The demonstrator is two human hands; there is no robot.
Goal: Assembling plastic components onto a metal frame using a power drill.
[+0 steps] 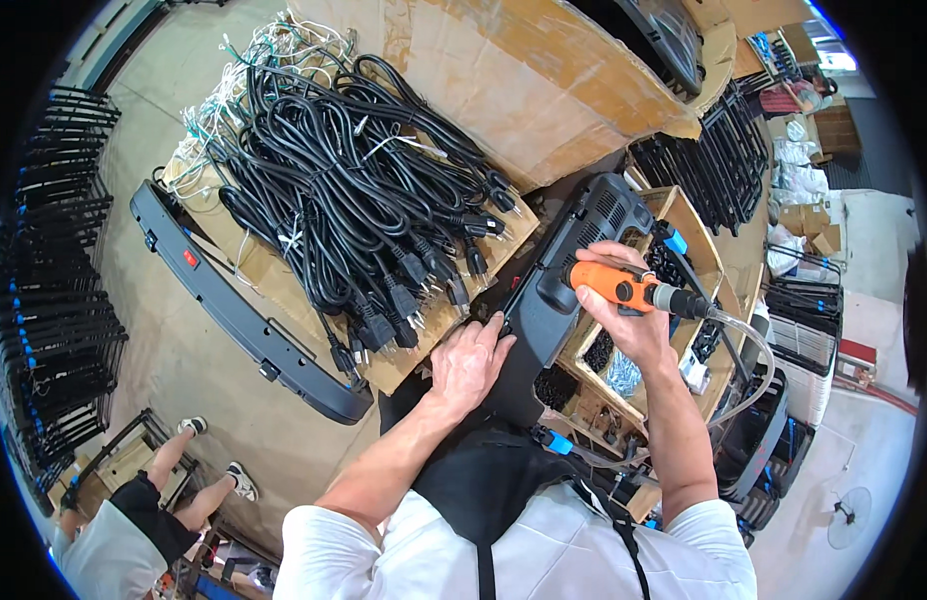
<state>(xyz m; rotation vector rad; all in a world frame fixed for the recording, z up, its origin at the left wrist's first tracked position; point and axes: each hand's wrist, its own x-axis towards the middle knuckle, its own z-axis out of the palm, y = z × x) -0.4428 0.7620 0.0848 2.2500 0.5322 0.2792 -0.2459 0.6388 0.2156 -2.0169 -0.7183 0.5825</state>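
Note:
My right hand is closed around an orange air screwdriver with a clear hose trailing from its end. The tool's front end meets a black plastic housing with vent slots, which lies in front of me; its tip is hidden. On the housing's left edge rests my left hand, fingers stretched out and apart, apparently holding nothing. Just beyond that hand lies a big heap of black power cords, plugs toward me and bare white and green wires at the far end.
Cardboard lies under the cords. A long grey curved panel stands to their left. At right is a wooden box with compartments of screws. Black frames are stacked far left; another person is at lower left.

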